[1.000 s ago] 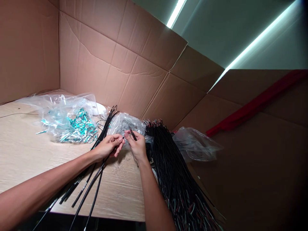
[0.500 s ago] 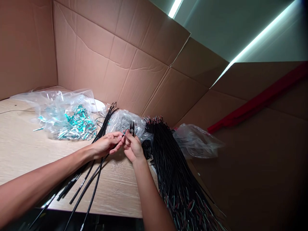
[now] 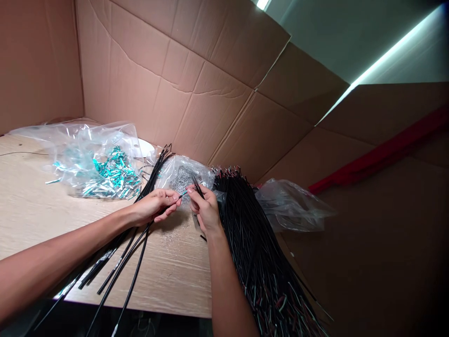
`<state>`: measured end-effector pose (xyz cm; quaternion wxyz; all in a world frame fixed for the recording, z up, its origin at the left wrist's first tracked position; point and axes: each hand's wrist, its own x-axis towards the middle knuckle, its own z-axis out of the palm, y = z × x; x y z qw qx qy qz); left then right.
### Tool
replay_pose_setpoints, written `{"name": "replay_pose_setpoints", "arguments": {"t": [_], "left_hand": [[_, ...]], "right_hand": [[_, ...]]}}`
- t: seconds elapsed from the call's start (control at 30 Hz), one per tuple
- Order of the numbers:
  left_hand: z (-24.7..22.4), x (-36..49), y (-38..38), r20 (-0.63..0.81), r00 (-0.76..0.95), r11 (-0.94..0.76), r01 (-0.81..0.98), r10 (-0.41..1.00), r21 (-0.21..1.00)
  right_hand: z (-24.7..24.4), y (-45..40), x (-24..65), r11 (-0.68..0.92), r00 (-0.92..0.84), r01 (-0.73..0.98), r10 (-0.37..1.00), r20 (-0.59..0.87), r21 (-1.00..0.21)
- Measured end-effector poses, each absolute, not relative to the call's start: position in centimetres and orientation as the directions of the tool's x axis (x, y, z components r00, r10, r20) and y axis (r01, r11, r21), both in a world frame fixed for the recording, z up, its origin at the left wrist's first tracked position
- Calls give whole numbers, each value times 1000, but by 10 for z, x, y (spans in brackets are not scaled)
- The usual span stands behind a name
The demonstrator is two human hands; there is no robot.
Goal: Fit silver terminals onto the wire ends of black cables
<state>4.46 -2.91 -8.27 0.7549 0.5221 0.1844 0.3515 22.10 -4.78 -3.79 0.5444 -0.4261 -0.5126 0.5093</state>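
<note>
My left hand [image 3: 156, 206] is closed in a pinch on a black cable, just behind its stripped teal end [image 3: 183, 193]. The thumb and forefinger of my right hand [image 3: 207, 209] meet at the tip of that teal end. Black thread snips [image 3: 198, 186] sit in the same hand, blades pointing up and tilted left; its other fingers curl round them, partly hidden. Below my left wrist several loose black cables [image 3: 135, 276] cross the table toward its front edge. Behind my hands lies a clear bag [image 3: 182, 175] with fine silvery bits in it.
A thick bundle of black cables [image 3: 245, 224] with coloured wire ends lies right of my right forearm. To the left is a clear bag of teal and silver pieces [image 3: 117, 173]. Cardboard walls [image 3: 147, 70] surround the wooden table [image 3: 175, 276]. Another clear plastic bag [image 3: 294, 206] lies behind the bundle.
My right hand has moved right, away from my left hand, and the snips have turned from upright to leaning left. More of the teal end shows between the hands. The view has shifted slightly.
</note>
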Motion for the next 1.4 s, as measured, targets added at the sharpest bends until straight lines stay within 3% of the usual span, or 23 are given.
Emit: {"name": "replay_pose_setpoints", "arguments": {"t": [0.1,0.17,0.23,0.33,0.4,0.5,0.6,0.7,0.8,0.87,1.13,1.27,1.4], "left_hand": [[-81,43,-31,76,648,83,-211,758,974],[-80,43,-32,140,593,-133,-56,793,990],[-79,44,-34,253,552,-381,130,795,915],[-77,44,-36,364,574,-594,283,734,753],[-75,44,-38,380,601,-620,256,703,742],[-72,43,-39,363,600,-508,85,713,857],[-70,41,-39,277,580,-251,-127,766,960],[-70,42,-38,199,557,-58,-261,806,964],[-69,45,-39,158,523,-7,-279,838,960],[-68,46,-41,141,515,-1,-262,845,965],[-70,43,-40,219,468,-149,-181,856,972],[-72,43,-36,133,583,-27,-186,801,982],[-70,46,-36,117,627,111,-313,770,943]], "right_hand": [[-35,-49,224,160,-14,44,987,159,-986],[-33,-50,226,180,-22,155,984,179,-971],[-31,-50,230,185,-53,250,983,177,-950],[-33,-50,238,72,-89,275,995,49,-959],[-36,-48,244,-74,-130,160,987,-95,-984],[-41,-46,246,-221,-255,-108,949,-188,-969],[-42,-45,240,-217,-312,-240,940,-137,-946],[-41,-46,231,-88,-196,-186,979,-51,-979],[-41,-47,226,106,63,-86,993,101,-991],[-42,-46,224,197,146,-46,971,189,-979],[-51,-44,218,399,31,77,915,403,-914],[-48,-46,218,410,9,89,911,412,-908],[-43,-48,219,392,22,86,919,395,-916]]}}
